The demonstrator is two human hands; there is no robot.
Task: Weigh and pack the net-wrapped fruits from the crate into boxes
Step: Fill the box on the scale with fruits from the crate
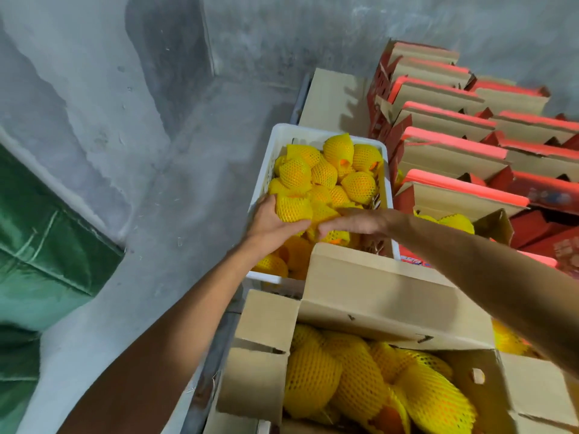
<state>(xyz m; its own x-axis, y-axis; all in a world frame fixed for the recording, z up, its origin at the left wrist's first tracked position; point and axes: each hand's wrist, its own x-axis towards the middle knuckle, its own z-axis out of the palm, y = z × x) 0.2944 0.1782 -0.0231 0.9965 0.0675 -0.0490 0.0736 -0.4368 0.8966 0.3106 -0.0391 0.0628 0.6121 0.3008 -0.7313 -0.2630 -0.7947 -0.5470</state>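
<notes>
A: What sits nearest?

B: A plain cardboard box (391, 311), flaps up, holding fruits (360, 380) in yellow foam net, a soft diamond mesh with orange skin showing through. About five show; more are hidden.

A: And past it?

B: A white plastic crate (319, 133) with slotted walls, heaped with the same netted fruits, oval with pinched ends. I count roughly fifteen on top.

A: The hands?

B: Both are over the crate. The left hand (271, 223) cups one fruit (293, 208) near the crate's left wall, fingers curled round its underside, the grip closed on it. The right hand (354, 222) lies flat over the pile beside it, fingers straight and together, blurred; I cannot tell whether it touches the fruit beneath.

A: Farther off?

B: Red boxes (451, 142) with brown flaps, in two rows on the right, roughly ten; the nearest holds a netted fruit. Left, rough grey concrete floor (156, 183) and a green tarp (40, 245).
</notes>
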